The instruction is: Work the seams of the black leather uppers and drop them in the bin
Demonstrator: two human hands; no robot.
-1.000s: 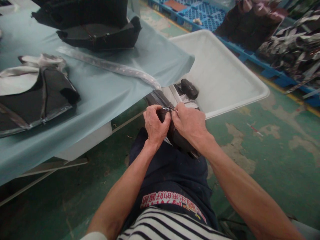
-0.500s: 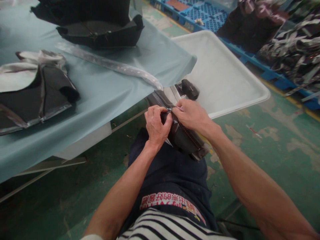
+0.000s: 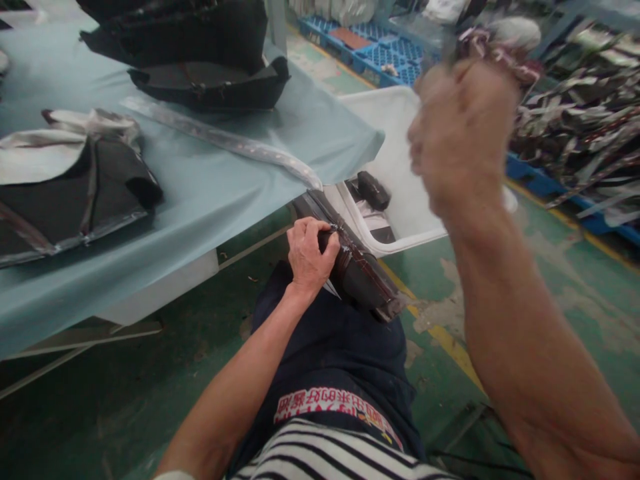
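Observation:
A dark leather-like stitched piece (image 3: 367,283) lies across my lap, its far end close to the table edge. A seam with pale thread ends and reddish-brown stitching runs along it. My left hand (image 3: 313,252) pinches the piece at this seam, thumb and bent fingers closed on its edge. Well above it, my right hand (image 3: 465,133) is raised towards the upper right, smeared by motion. Its fingers are curled into a fist, and whatever they hold is hidden.
On the blue-covered table (image 3: 210,180) lie black stitched pieces (image 3: 210,83), another black-and-white piece (image 3: 75,180) and a clear plastic strip (image 3: 225,137). A white tub (image 3: 407,220) with a dark object (image 3: 374,190) stands beyond my lap. Blue pallets (image 3: 395,57) hold heaped straps (image 3: 580,127).
My right hand has left the seam and swung up to the right. My left hand stays on the stitched piece. The view has shifted slightly.

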